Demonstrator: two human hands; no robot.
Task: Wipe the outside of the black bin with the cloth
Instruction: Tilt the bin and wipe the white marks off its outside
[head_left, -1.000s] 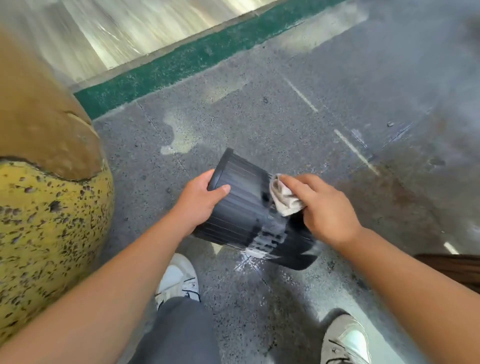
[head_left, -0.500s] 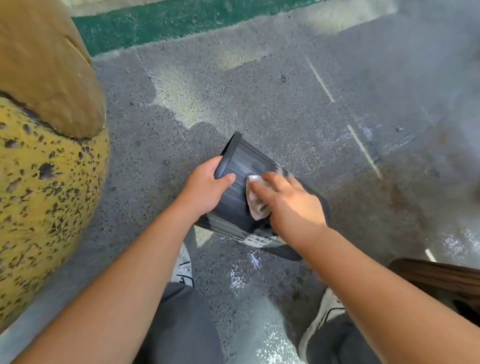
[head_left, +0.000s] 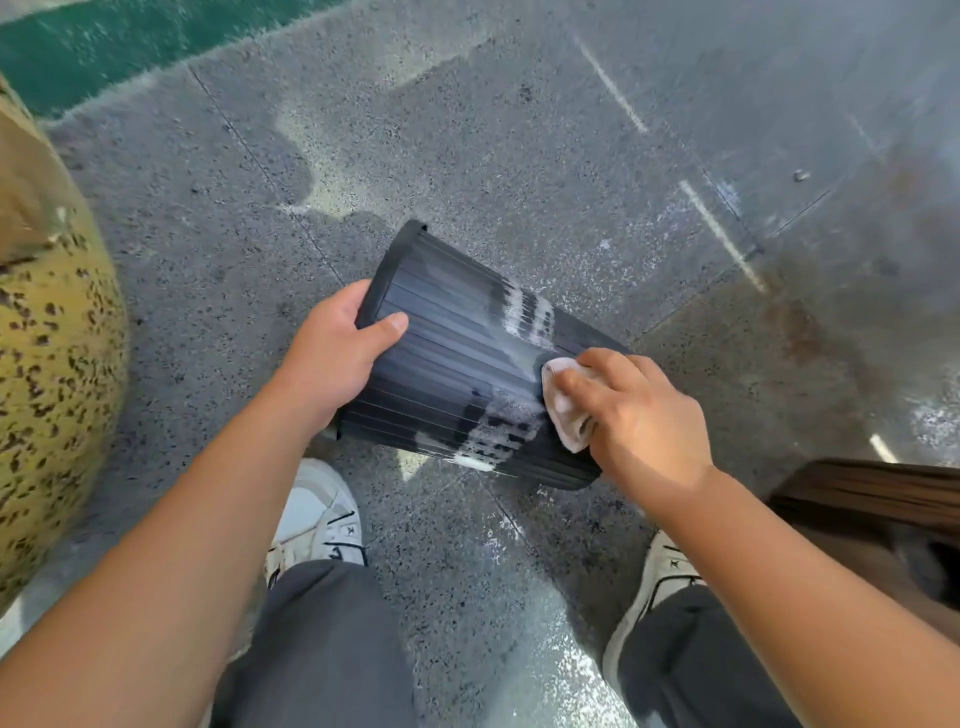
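Observation:
A black ribbed bin (head_left: 457, 358) is held tipped on its side above the floor, its open rim pointing up and left. My left hand (head_left: 332, 358) grips that rim, thumb lying on the outer wall. Against the wall near the bin's base, my right hand (head_left: 634, 410) presses a small pale cloth (head_left: 563, 410). Whitish smears show on the ribs beside the cloth. The bin's inside and its far side are hidden.
A large yellow speckled rounded object (head_left: 47, 374) fills the left edge. Grey speckled floor (head_left: 519, 156) with wet patches lies all around, and a green strip (head_left: 130, 41) runs at top left. My two white shoes (head_left: 317, 519) stand below the bin. A brown object (head_left: 872, 499) sits at right.
My right hand has slid the cloth from the bin's middle toward its base, to the right. The left hand keeps its grip on the rim. The camera view has shifted slightly.

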